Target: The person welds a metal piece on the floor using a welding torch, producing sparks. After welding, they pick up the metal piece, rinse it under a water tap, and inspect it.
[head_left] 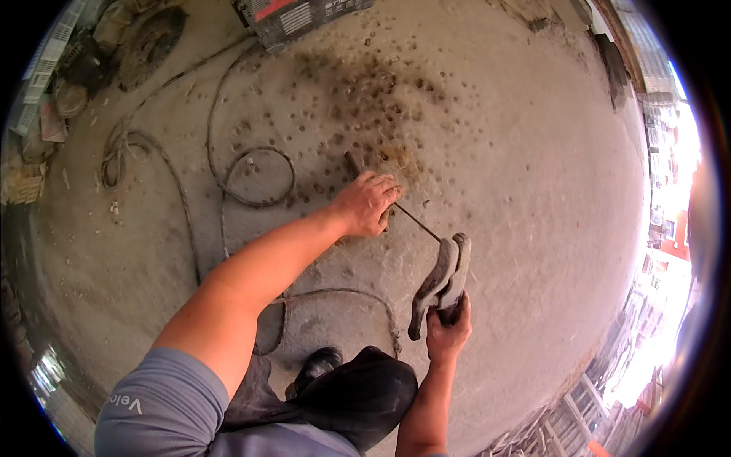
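Observation:
My right hand grips a grey, worn welding electrode holder by its lower end, its two curved arms pointing up and away from me. A thin dark rod runs from the holder's tip to my left hand. The fingers of my left hand are closed around the rod's far end, which they hide. Just beyond my left knuckles a short dark flat bar shows; whether my hand touches it, I cannot tell. Both hands are over the concrete floor.
A grey-and-red box-shaped machine stands at the far edge. Dark cables loop over the floor on the left, and one passes near my knee. Burn marks and small pits cover the floor ahead. Stacked metal pieces lie at the lower right.

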A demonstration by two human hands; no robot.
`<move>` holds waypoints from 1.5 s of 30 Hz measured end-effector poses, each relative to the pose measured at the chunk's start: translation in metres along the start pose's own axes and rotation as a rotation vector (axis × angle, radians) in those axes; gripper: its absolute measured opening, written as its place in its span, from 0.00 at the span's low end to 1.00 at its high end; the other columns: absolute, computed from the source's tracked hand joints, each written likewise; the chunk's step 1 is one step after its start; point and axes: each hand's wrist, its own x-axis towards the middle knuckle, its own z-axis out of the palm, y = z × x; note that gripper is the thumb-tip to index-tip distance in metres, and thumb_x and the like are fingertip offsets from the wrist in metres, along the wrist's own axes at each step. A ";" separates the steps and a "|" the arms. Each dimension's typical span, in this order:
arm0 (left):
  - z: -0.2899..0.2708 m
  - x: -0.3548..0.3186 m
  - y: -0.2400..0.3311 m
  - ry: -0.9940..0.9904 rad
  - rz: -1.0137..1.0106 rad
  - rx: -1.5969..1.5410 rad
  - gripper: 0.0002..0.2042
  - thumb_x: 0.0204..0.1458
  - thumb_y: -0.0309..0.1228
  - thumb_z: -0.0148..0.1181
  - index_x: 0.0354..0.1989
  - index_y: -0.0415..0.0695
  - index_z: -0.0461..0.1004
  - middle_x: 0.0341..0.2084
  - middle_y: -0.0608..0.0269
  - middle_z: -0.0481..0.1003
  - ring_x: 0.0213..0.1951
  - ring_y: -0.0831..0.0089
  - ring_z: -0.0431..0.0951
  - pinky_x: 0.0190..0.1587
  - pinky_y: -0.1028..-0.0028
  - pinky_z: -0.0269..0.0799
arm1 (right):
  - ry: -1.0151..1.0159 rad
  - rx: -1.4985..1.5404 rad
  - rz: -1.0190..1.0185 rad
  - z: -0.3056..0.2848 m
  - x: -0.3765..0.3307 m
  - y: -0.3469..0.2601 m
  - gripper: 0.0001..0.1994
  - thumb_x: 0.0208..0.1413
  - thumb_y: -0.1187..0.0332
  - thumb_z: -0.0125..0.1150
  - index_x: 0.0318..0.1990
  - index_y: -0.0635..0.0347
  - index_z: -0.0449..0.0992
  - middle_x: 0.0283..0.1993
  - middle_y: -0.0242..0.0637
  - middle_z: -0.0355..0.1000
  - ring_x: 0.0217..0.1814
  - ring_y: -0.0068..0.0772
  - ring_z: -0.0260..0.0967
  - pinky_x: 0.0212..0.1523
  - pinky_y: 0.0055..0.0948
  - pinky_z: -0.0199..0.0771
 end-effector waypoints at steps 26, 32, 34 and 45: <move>-0.057 -0.012 -0.100 0.552 -0.330 0.144 0.22 0.50 0.29 0.62 0.55 0.44 0.71 0.52 0.49 0.74 0.54 0.49 0.72 0.57 0.58 0.69 | 0.144 0.069 0.191 -0.055 -0.046 0.040 0.30 0.50 0.84 0.59 0.63 0.72 0.64 0.48 0.38 0.75 0.45 0.24 0.74 0.47 0.23 0.74; -0.041 -0.002 -0.069 0.350 -0.294 0.018 0.22 0.49 0.30 0.62 0.55 0.44 0.74 0.54 0.49 0.73 0.57 0.50 0.72 0.60 0.57 0.67 | 0.147 0.112 0.240 -0.037 -0.043 0.026 0.30 0.50 0.84 0.58 0.64 0.72 0.63 0.47 0.39 0.74 0.46 0.25 0.72 0.47 0.23 0.72; -0.038 -0.004 -0.067 0.332 -0.265 0.006 0.22 0.48 0.29 0.62 0.56 0.45 0.73 0.55 0.50 0.73 0.57 0.50 0.71 0.60 0.57 0.67 | 0.115 0.286 0.272 -0.025 -0.034 0.010 0.31 0.49 0.84 0.59 0.64 0.75 0.62 0.54 0.43 0.72 0.55 0.32 0.71 0.55 0.27 0.71; -0.018 -0.004 -0.052 0.256 -0.079 0.046 0.24 0.44 0.26 0.60 0.54 0.42 0.73 0.52 0.52 0.74 0.55 0.51 0.72 0.60 0.58 0.68 | -0.004 0.081 0.174 -0.005 -0.007 -0.017 0.32 0.46 0.78 0.68 0.62 0.73 0.67 0.51 0.50 0.78 0.51 0.31 0.77 0.51 0.30 0.76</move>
